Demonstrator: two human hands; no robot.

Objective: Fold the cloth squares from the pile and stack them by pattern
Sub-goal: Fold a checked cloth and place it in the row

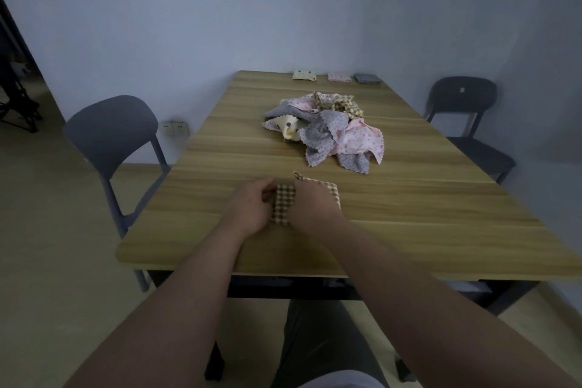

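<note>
Nearer the camera than the pile of loose cloth squares, and a little to its left, a brown-and-cream checked cloth lies on the wooden table between two bare hands. The left hand has its fingers curled round the cloth's left edge and grips it, with a narrow folded strip of checks showing just beside the knuckles. The right hand lies over the rest of the cloth, back upward. Its fingers bend down out of sight, so I cannot tell whether they pinch the fabric or only press it. Part of the cloth shows past that hand on the side away from the left hand, and one zigzag-cut corner sticks up toward the pile, apart from it, with bare wood between.

The pile itself is a rumpled heap of grey dotted, pink flowered, cream and checked squares (all with zigzag edges). Beyond the pile, at the table's far edge, three small folded stacks sit in a row, apart from one another — a cream stack behind the pile's left side, then a pink stack, then a grey stack farthest right. Left of the pile, off the table, stands a grey chair; right of the pile stands a dark chair.
</note>
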